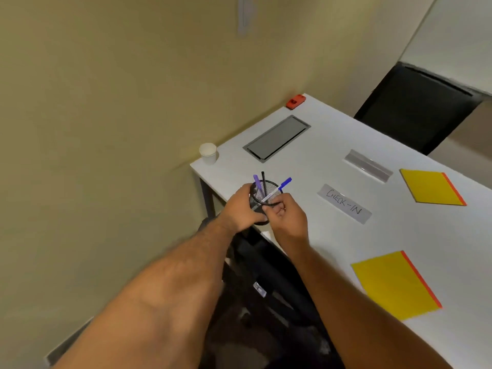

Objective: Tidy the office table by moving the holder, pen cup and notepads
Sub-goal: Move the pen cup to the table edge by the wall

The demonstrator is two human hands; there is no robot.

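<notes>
White office table (319,235) beside a beige wall (106,102): I see my left hand (243,209) wrapped around the black mesh pen cup (262,194), right hand (288,217) pinching its rim.

Both forearms are bare and hairy with no sleeves in view, and the right hand (286,217) wears a thin ring on one finger.

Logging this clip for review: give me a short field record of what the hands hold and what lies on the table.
left hand: wrapped around the black mesh pen cup
right hand: at the cup's rim, fingers closed
pens: three, in the cup
notepads: yellow notepad far, second yellow notepad near
sign: CHECK-IN card, flat
holder: clear holder, lying empty
other: paper cup, red item
</notes>
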